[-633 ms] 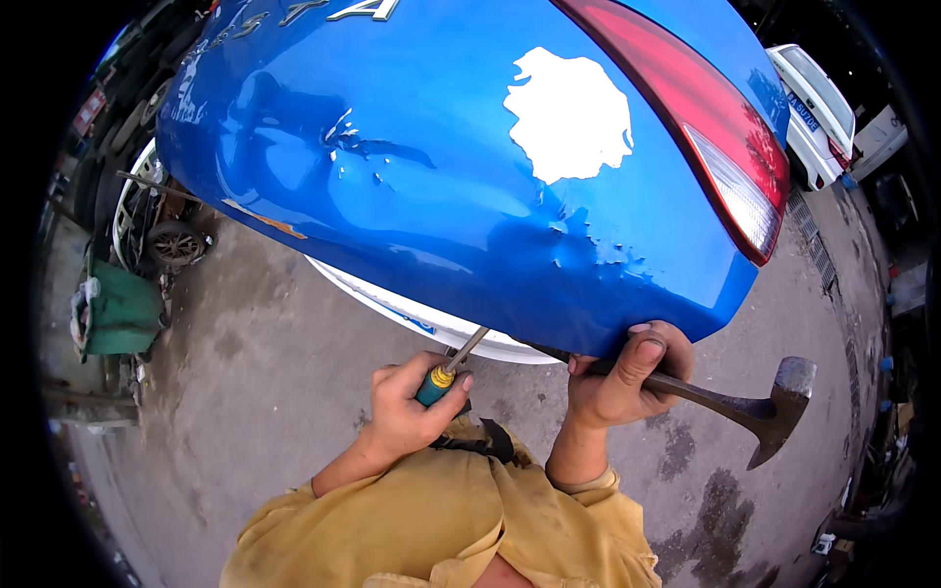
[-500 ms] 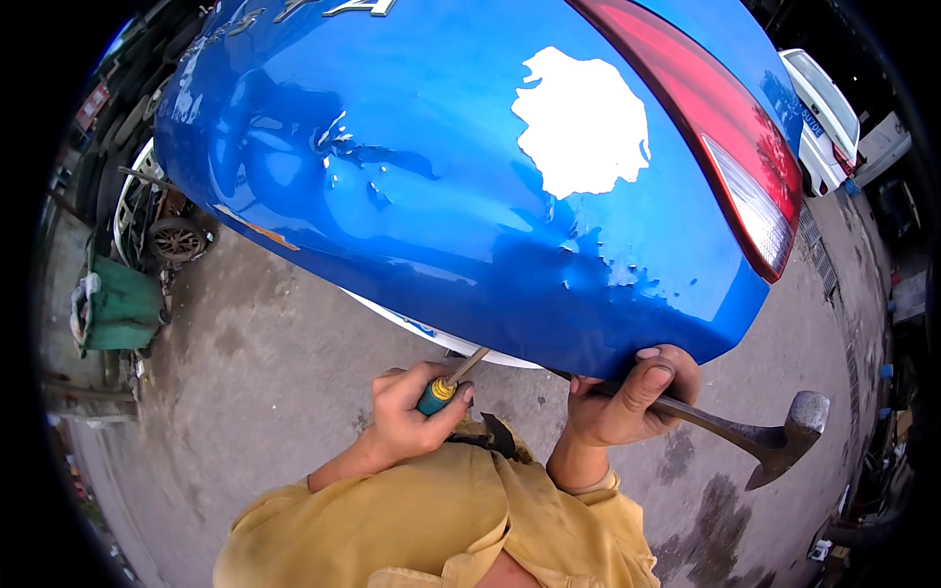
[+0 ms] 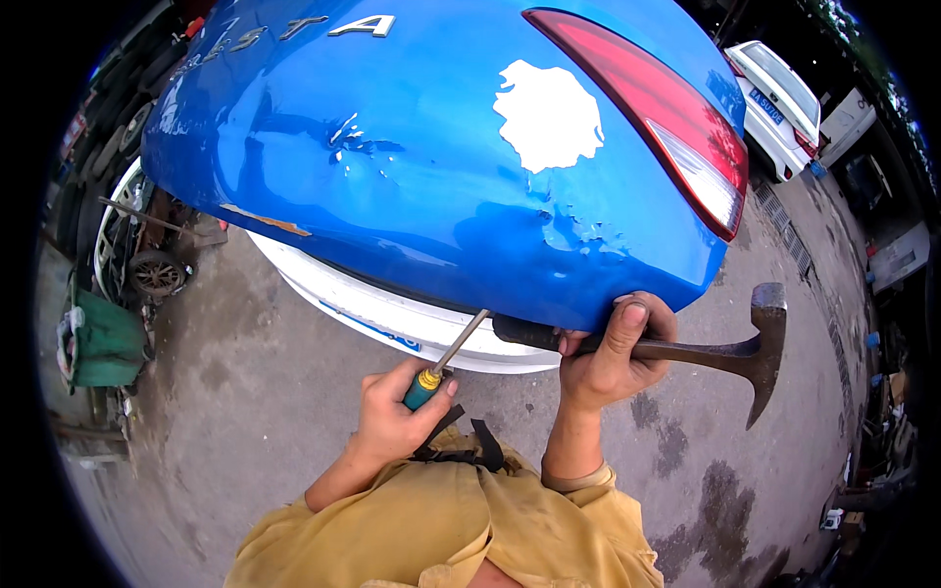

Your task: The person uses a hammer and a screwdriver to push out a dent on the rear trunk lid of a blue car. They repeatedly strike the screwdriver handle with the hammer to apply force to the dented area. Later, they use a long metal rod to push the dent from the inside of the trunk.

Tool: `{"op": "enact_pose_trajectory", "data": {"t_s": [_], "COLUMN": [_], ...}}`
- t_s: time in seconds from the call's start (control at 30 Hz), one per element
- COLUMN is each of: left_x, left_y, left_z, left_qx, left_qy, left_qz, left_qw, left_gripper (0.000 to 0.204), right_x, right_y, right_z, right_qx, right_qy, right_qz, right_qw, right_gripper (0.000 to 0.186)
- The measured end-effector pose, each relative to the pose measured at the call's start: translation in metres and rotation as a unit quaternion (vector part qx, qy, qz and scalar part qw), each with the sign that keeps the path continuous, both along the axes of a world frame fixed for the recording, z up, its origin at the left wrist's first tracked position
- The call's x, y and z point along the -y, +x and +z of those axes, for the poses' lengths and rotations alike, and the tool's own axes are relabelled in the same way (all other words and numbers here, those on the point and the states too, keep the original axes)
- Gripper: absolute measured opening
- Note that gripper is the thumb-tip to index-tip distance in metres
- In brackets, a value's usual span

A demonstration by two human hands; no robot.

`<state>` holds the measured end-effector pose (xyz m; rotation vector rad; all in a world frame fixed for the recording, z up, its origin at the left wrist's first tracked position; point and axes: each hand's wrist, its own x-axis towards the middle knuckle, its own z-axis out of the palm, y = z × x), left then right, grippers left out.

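A dented blue car panel point(image 3: 392, 216) with chipped paint and a bare white patch point(image 3: 549, 116) fills the upper middle. My left hand point(image 3: 389, 410) is closed round the green and yellow handle of a screwdriver point(image 3: 423, 390). Its metal shaft slants up to the right, the tip close below the panel's lower edge. In my right hand point(image 3: 619, 355), a hammer point(image 3: 701, 356) is gripped by its dark handle, its head out to the right and the handle's end toward the screwdriver tip. The thumb and fingers of that hand are at the panel's lower edge.
Below the panel curves a white bumper point(image 3: 382, 312). A red and clear tail light point(image 3: 652, 118) sits at the panel's right. Behind to the right stands a white car point(image 3: 779, 108). A green bin point(image 3: 106, 338), a loose wheel point(image 3: 157, 274) and stacked tyres line the left.
The view has shifted, and more of the white bumper shows beneath the panel. The hammer has turned, its head now higher and its handle end exposed. Both hands keep their tools.
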<state>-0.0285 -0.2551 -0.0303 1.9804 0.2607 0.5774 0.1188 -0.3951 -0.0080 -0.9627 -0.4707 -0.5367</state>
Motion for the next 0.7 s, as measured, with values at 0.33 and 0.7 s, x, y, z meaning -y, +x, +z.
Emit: {"op": "enact_pose_trajectory", "data": {"t_s": [0.33, 0.7], "left_x": [0.001, -0.014], "left_y": [0.008, 0.028], "left_z": [-0.003, -0.029], "left_qx": [0.009, 0.107], "left_qy": [0.011, 0.103], "left_qz": [0.001, -0.027], "left_qw": [1.000, 0.989], "left_gripper": [0.018, 0.020], "right_x": [0.001, 0.003], "right_y": [0.000, -0.002], "right_z": [-0.005, -0.003], "right_qx": [0.002, -0.008], "right_qy": [-0.008, -0.026], "right_qz": [-0.007, -0.009], "right_qw": [1.000, 1.000], "right_gripper": [0.025, 0.032]}}
